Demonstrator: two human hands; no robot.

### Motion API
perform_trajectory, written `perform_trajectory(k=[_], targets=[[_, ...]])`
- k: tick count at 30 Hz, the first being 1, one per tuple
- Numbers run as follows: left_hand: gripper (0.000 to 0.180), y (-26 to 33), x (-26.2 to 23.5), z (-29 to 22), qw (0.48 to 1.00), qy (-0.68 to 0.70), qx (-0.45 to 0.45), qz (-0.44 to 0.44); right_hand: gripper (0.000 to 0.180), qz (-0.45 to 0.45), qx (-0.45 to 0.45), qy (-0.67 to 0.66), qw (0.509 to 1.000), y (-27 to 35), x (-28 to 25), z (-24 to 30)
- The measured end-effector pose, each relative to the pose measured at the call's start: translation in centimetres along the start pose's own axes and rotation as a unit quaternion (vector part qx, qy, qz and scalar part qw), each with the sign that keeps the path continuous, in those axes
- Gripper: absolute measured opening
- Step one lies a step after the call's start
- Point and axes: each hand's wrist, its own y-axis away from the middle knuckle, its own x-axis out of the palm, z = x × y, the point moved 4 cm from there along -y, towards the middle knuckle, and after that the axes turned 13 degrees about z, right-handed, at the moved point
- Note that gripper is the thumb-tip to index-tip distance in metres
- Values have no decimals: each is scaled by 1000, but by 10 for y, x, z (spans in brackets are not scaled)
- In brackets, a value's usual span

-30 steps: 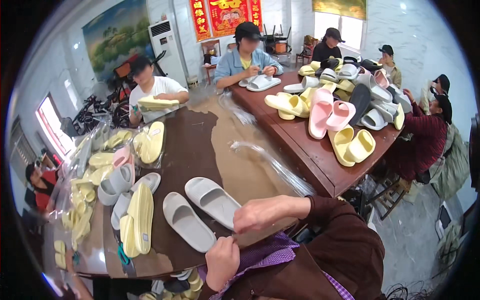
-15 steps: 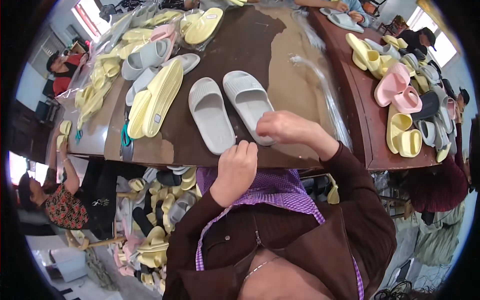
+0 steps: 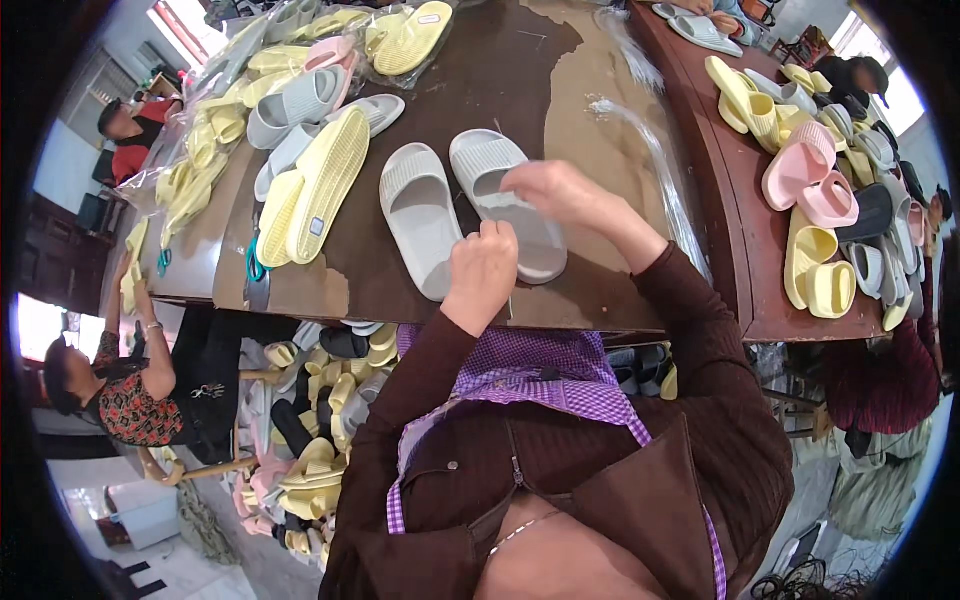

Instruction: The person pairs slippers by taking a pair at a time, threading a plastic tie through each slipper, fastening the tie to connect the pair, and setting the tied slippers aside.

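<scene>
Two pale grey slide slippers lie side by side on the brown table in front of me, toes pointing away. My left hand (image 3: 483, 268) is closed, knuckles up, over the inner heel edge of the left slipper (image 3: 418, 215). A thin pale strand seems to hang below that fist, but what the fingers grip is hidden. Above the right slipper (image 3: 535, 240), my right hand (image 3: 565, 195) hovers near the strap with its fingers bent together and slightly smeared. I cannot make out anything between them.
Yellow slippers (image 3: 330, 190) and teal-handled scissors (image 3: 256, 262) lie to the left, beside bagged pairs (image 3: 205, 140). A bundle of clear strands (image 3: 655, 165) runs along the table's right side. Slippers cover the red table (image 3: 725, 240); more are heaped below left (image 3: 310, 470). Other people work around me.
My right hand has risen up and away toward the right slipper's strap. My left hand has moved slightly farther onto the table, over the left slipper's edge. The slippers stay nearly in place.
</scene>
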Motion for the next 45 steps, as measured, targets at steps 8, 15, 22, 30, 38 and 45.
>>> perform_trajectory(k=[8, 15, 22, 30, 38, 45], targets=[[10, -13, -4, -4, 1000, -19, 4, 15, 39, -106, 288, 5, 952, -49, -12, -113], [12, -14, 3, -4, 1000, -20, -11, 9, 27, -82, 257, 10, 963, -74, 16, -154], [10, 6, -17, 11, 999, -4, -36, -4, 19, -163, 232, 33, 958, -91, 32, -140], [11, 32, -30, 14, 998, -5, -50, -24, 15, -222, 223, 26, 949, -72, 23, -123], [9, 56, -37, 34, 993, 34, -108, -38, 15, -202, 213, 7, 956, -70, 25, -128], [4, 68, -33, 34, 994, 50, -101, -17, 20, -216, 201, 30, 955, -74, 27, -117]])
